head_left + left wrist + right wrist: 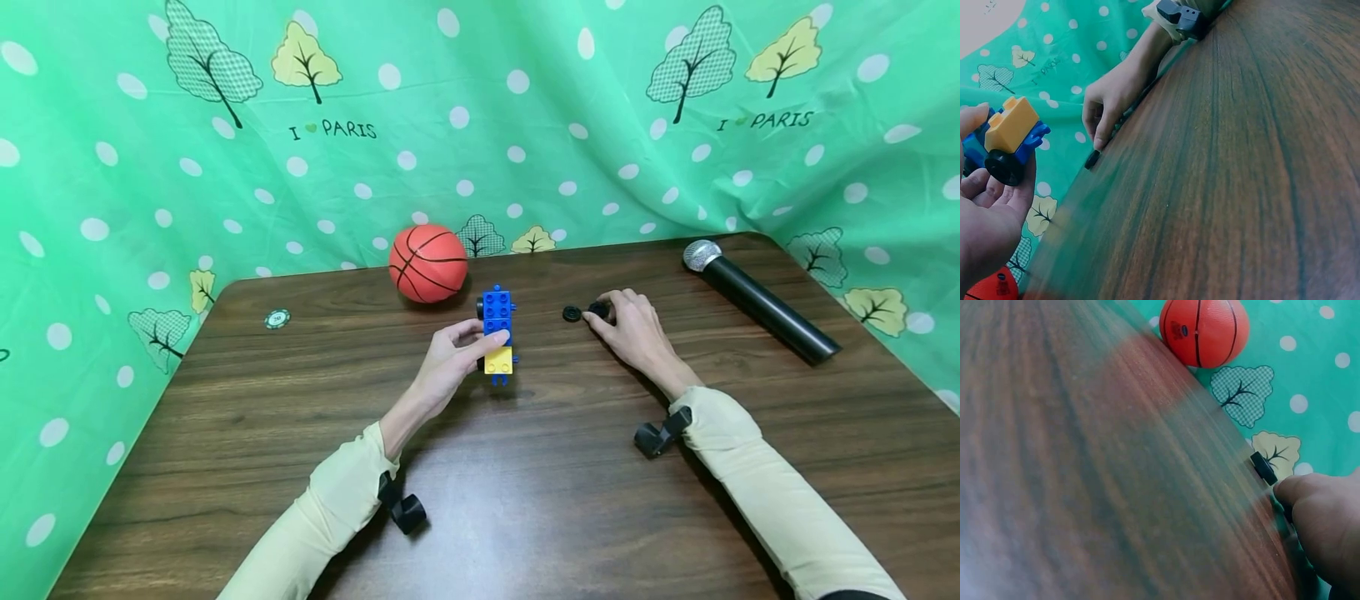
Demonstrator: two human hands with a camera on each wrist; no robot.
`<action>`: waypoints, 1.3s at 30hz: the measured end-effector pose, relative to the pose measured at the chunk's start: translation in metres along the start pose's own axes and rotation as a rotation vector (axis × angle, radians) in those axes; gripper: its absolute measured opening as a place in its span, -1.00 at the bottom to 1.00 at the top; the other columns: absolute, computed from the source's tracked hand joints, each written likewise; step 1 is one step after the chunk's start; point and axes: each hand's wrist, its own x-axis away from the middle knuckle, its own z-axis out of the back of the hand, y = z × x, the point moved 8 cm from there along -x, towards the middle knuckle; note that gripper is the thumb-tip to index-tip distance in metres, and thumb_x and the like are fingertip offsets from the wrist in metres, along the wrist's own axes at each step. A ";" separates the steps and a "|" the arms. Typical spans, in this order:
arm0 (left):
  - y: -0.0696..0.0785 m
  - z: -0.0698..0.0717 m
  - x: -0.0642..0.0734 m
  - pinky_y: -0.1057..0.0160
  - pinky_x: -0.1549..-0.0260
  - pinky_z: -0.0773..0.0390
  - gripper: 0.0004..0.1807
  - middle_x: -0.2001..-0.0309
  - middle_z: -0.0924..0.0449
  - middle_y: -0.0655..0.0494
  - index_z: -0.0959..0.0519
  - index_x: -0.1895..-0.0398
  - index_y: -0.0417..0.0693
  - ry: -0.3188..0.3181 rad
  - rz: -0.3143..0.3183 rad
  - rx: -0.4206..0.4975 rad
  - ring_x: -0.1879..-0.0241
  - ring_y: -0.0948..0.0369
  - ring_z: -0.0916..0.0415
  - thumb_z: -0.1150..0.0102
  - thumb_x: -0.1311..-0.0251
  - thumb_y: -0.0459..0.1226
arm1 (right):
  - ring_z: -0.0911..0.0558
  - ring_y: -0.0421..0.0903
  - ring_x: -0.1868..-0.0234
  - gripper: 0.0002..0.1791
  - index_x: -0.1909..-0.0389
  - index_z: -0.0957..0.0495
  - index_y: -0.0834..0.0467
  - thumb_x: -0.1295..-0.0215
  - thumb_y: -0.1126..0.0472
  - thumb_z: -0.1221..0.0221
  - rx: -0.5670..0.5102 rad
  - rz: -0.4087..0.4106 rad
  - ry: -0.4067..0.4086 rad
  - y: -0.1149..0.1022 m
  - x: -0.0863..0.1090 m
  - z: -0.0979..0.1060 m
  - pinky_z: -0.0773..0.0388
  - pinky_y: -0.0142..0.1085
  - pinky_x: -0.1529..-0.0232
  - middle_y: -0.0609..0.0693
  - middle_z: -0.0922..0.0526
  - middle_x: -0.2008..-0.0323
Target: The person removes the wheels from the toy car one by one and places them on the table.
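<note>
In the head view my left hand holds a toy car of blue and yellow building bricks above the table. Black wheels show on the car's left side; bare blue axle ends stick out on its right. The left wrist view shows one fitted black wheel below the yellow brick. Over to the right, my right hand pinches a black wheel at the tabletop, partly hidden by the fingers. Just left of it lies another loose black wheel, also visible in the right wrist view.
An orange basketball sits at the table's back edge, behind the car. A black microphone lies at the right, and a green-and-white chip at the far left. A green patterned curtain hangs behind the wooden table.
</note>
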 end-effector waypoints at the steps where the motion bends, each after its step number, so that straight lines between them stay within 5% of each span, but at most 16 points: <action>1: 0.000 0.000 0.000 0.20 0.05 -0.61 -0.62 0.08 -0.65 -0.03 -0.55 -0.12 -0.31 0.002 -0.002 0.000 0.14 0.17 -0.60 -0.27 -0.38 -0.23 | -0.47 0.28 0.16 -0.61 -0.02 -0.58 0.45 -0.46 0.16 -0.26 -0.010 -0.009 -0.005 0.000 0.000 0.000 -0.39 0.16 0.06 0.25 -0.51 0.30; 8: 0.000 0.001 0.000 0.25 0.15 -0.59 -0.67 0.16 -0.65 0.01 -0.58 -0.04 -0.29 0.018 -0.024 -0.006 0.21 0.19 -0.58 -0.30 -0.36 -0.23 | -0.47 0.20 0.20 -0.66 0.04 -0.57 0.39 -0.52 0.13 -0.18 -0.110 -0.052 0.016 -0.001 0.004 0.008 -0.39 0.11 0.08 0.18 -0.49 0.34; 15: 0.002 -0.007 0.001 0.29 0.18 -0.54 -0.66 0.22 -0.65 0.05 -0.61 0.01 -0.28 -0.017 -0.049 -0.090 0.23 0.22 -0.54 -0.33 -0.28 -0.22 | -0.53 -0.03 0.34 -0.78 0.07 -0.63 0.29 -0.53 0.18 -0.19 -0.263 0.022 0.056 -0.033 0.015 0.011 -0.40 -0.29 0.27 0.09 -0.57 0.35; 22: -0.003 -0.018 0.003 0.33 0.40 -0.50 -0.73 0.30 -0.56 0.07 -0.59 0.11 -0.27 -0.105 -0.032 -0.187 0.37 0.22 -0.50 -0.33 -0.26 -0.24 | -0.62 0.05 0.20 -0.69 -0.15 -0.60 0.21 -0.63 0.13 -0.06 -0.548 0.070 -0.104 -0.091 0.029 0.002 -0.55 -0.25 0.16 0.09 -0.68 0.13; 26: -0.003 -0.021 0.005 0.33 0.41 -0.48 -0.70 0.28 -0.58 0.06 -0.61 0.07 -0.26 -0.137 -0.033 -0.239 0.36 0.23 -0.49 -0.33 -0.26 -0.22 | -0.59 0.00 0.17 -0.64 -0.28 -0.53 0.20 -0.63 0.15 -0.06 -0.621 0.094 -0.206 -0.114 0.032 -0.004 -0.55 -0.22 0.15 0.10 -0.63 0.04; 31: 0.003 -0.015 0.006 0.28 0.29 -0.48 -0.68 0.15 -0.61 0.04 -0.64 0.01 -0.19 -0.086 -0.087 -0.283 0.21 0.20 -0.48 -0.38 -0.26 -0.20 | -0.50 -0.02 0.28 -0.67 -0.24 -0.54 0.23 -0.56 0.22 -0.16 -0.702 0.070 -0.191 -0.120 0.032 -0.004 -0.46 -0.32 0.27 0.08 -0.53 0.16; 36: 0.011 -0.007 0.005 0.23 0.22 -0.63 -0.57 0.05 -0.56 -0.04 -0.54 -0.12 -0.26 0.002 -0.168 -0.146 0.25 0.18 -0.58 -0.40 -0.22 -0.33 | -0.43 -0.02 0.29 -0.64 -0.27 -0.50 0.27 -0.57 0.22 -0.13 -0.773 0.044 -0.195 -0.118 0.033 -0.005 -0.40 -0.32 0.30 0.11 -0.43 0.23; 39: 0.011 -0.002 0.004 0.24 0.24 -0.65 -0.48 0.08 -0.54 -0.08 -0.45 -0.20 -0.28 0.053 -0.194 -0.062 0.29 0.19 -0.60 -0.40 -0.21 -0.38 | -0.50 -0.04 0.23 -0.63 -0.29 -0.49 0.25 -0.58 0.20 -0.12 -0.796 0.017 -0.224 -0.118 0.035 -0.007 -0.47 -0.33 0.25 0.15 -0.53 0.13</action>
